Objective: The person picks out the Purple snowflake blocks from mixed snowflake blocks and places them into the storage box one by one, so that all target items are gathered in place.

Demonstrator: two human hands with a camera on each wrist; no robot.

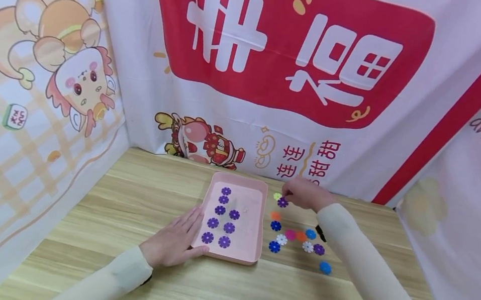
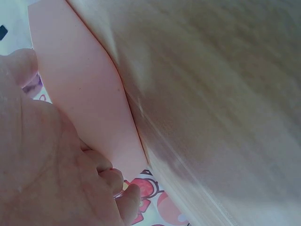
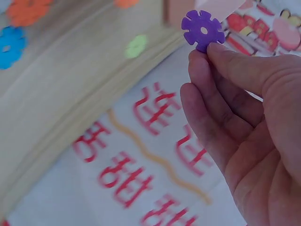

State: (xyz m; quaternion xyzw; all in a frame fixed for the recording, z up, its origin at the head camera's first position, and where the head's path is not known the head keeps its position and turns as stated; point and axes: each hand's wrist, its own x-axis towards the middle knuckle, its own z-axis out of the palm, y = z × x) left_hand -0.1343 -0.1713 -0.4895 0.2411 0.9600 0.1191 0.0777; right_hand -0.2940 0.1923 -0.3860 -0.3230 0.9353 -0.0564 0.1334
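My right hand point(image 1: 307, 194) pinches a purple snowflake disc point(image 3: 203, 30) between thumb and fingertips, beyond the tray's right side. The disc is round with notched edges and a small center hole. A pale green disc point(image 3: 136, 46) lies close by on the table. My left hand point(image 1: 171, 237) rests along the left side of a shallow pink tray point(image 1: 259, 223), fingers extended and thumb at its near corner. In the left wrist view, the fingers lie against the tray's outer wall point(image 2: 89, 80). Inside the tray, several purple discs point(image 1: 228, 228) form two columns, the left one longer.
Right of the tray, loose discs are scattered on the wooden table point(image 1: 222, 289): dark blue point(image 1: 274, 246), light blue point(image 1: 325, 267), white point(image 1: 281, 239), orange point(image 1: 275, 216), pink point(image 1: 290, 234) and purple point(image 1: 319, 249). A printed cloth point(image 1: 269, 138) hangs along the table's far edge.
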